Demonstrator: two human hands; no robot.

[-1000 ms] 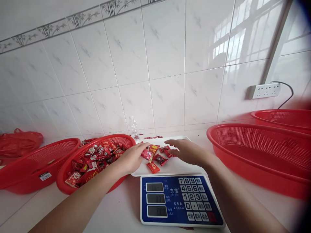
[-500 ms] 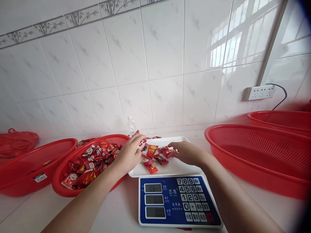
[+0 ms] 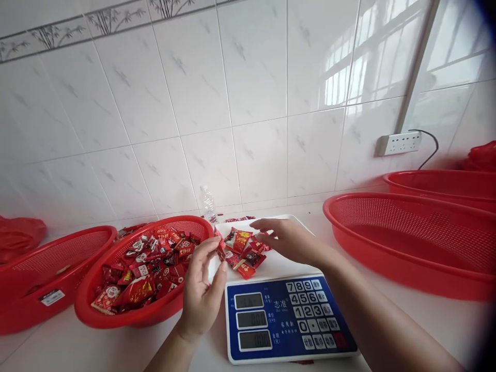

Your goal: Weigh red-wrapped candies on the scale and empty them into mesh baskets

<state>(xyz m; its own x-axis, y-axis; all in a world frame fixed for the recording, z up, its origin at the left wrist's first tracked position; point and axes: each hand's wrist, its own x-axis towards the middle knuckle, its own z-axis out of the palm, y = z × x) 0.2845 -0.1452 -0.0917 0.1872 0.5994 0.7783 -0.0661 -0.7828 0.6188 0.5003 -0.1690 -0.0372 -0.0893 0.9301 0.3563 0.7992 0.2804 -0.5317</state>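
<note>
Red-wrapped snacks [image 3: 239,241] lie in a small pile on the white tray [image 3: 292,261] of a scale with a blue keypad panel [image 3: 289,325]. At the pile's left edge is my left hand [image 3: 203,289], palm turned inward, thumb and fingers apart; a red packet stands by its fingertips. My right hand [image 3: 287,240] reaches over the pile from the right, its fingers spread and curved beside the packets. To the left, a red basket [image 3: 87,305] holds many similar red packets [image 3: 149,268].
Another red basket [image 3: 23,305] stands at the far left, near a red plastic bag [image 3: 19,237]. Two red baskets [image 3: 387,258] are at the right. A clear bottle [image 3: 208,202] stands by the tiled wall, with a power strip [image 3: 399,143] on the wall.
My left hand has moved down and turned palm inward, its fingers now at the pile's left edge. My right hand has shifted left over the packets, which sit closer together. The view has shifted slightly.
</note>
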